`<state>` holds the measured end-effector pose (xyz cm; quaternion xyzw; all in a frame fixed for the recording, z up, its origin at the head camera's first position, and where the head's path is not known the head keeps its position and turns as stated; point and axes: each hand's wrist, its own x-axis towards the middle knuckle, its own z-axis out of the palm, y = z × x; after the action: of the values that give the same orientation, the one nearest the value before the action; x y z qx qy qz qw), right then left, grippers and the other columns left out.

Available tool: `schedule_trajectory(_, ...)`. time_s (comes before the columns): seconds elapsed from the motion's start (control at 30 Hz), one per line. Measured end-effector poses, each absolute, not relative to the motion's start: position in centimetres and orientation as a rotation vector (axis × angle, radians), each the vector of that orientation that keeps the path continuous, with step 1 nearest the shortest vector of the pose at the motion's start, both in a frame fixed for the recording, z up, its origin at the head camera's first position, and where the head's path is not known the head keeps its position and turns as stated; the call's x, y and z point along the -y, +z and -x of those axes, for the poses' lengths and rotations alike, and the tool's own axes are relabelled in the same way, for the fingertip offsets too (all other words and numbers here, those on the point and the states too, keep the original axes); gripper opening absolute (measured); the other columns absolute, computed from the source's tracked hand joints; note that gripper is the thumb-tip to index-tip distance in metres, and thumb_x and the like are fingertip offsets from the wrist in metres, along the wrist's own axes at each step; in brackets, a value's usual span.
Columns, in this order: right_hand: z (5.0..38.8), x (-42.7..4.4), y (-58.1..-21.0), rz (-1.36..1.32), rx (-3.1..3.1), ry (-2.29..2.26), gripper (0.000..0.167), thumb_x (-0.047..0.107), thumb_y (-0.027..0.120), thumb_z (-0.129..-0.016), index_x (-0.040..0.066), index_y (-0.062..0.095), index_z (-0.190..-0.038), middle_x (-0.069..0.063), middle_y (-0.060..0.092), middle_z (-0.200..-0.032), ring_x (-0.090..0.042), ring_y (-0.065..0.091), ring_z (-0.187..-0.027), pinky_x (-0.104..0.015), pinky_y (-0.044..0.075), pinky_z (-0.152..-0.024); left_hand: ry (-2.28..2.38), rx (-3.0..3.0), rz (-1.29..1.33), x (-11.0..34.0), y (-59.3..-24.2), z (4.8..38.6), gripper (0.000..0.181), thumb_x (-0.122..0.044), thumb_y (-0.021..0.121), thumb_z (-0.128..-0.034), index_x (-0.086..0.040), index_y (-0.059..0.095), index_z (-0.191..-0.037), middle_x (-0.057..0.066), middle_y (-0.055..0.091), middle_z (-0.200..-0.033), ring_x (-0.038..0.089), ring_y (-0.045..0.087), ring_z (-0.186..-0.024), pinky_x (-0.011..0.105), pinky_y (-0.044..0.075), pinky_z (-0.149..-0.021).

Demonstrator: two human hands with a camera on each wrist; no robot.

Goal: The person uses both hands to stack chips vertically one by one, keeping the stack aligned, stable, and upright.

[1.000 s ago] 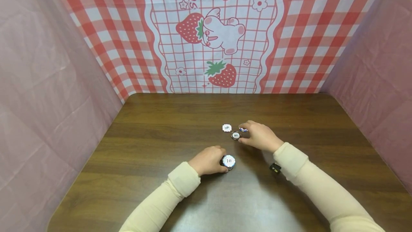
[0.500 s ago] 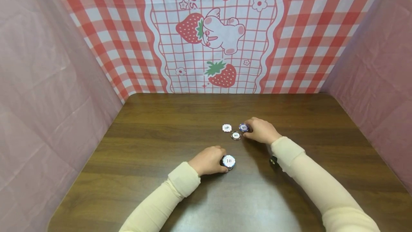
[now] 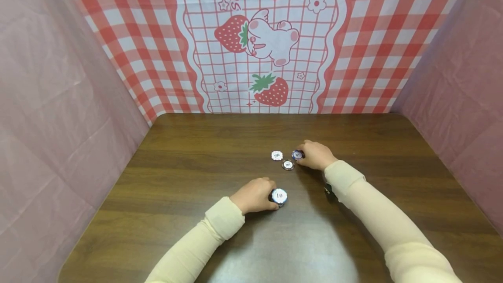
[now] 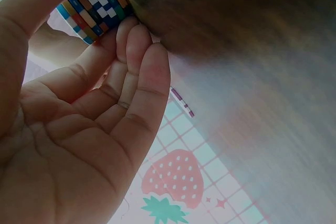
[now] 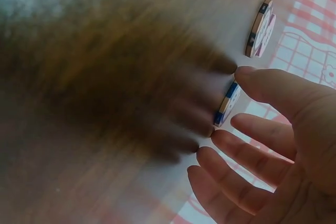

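My left hand (image 3: 254, 195) grips a short stack of poker chips (image 3: 279, 196) at the table's middle; the top chip is white with a "10". In the left wrist view the stack's striped edges (image 4: 100, 6) show between thumb and fingers. Farther back, my right hand (image 3: 316, 155) has its thumb and fingers around the edge of a blue poker chip (image 3: 297, 155) lying on the table. That same blue chip (image 5: 227, 104) sits between thumb and fingertips in the right wrist view. Just left of it lie a black chip (image 3: 288, 165) and a white chip (image 3: 277, 156).
The brown wooden table (image 3: 188, 165) has a red-and-white strawberry cloth (image 3: 271, 47) hanging behind it. Pink fabric walls (image 3: 59, 99) stand at both sides. A dark object (image 3: 328, 189) shows at the right cuff.
My right hand has shifted away from the black chip, slightly back, to the right side of the blue chip. The left hand and its stack have stayed put.
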<state>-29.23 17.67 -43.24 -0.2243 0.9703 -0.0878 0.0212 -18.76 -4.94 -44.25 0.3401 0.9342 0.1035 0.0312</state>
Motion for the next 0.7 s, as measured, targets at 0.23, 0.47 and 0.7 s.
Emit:
schedule_trajectory(0.23,29.33,-17.46,-43.28,0.679,-2.999,-0.244,0.042,0.028,0.071,-0.085,0.007,0.067,-0.121,-0.023,0.061,-0.119,-0.04,0.063,-0.101,-0.053,0.051,-0.084,0.326,-2.876,-1.043,5.01,-44.3,18.74,0.029,-0.035,0.081,-0.0726,-0.014,0.066,-0.086,-0.004,0.065,-0.082,0.012,0.061,-0.077,0.027,0.049,-0.072)
schedule_trajectory(0.47,29.46,-17.33,-43.76,0.664,-3.023,-0.224,0.039,0.03,0.07,-0.086,0.01,0.069,-0.12,-0.014,0.059,-0.105,-0.035,0.062,-0.092,-0.052,0.052,-0.077,0.324,-2.879,-1.052,5.0,-44.26,18.7,0.029,-0.035,0.081,-0.0724,-0.015,0.066,-0.086,-0.004,0.065,-0.081,0.013,0.061,-0.077,0.027,0.049,-0.071)
schedule_trajectory(0.7,29.5,-17.26,-43.65,0.666,-3.029,-0.208,0.038,0.029,0.07,-0.087,0.009,0.069,-0.12,-0.016,0.058,-0.108,-0.036,0.062,-0.093,-0.053,0.052,-0.077,0.32,-2.875,-1.048,4.98,-44.14,18.66,0.029,-0.035,0.081,-0.0729,-0.015,0.066,-0.086,-0.004,0.065,-0.082,0.012,0.06,-0.077,0.027,0.049,-0.071)
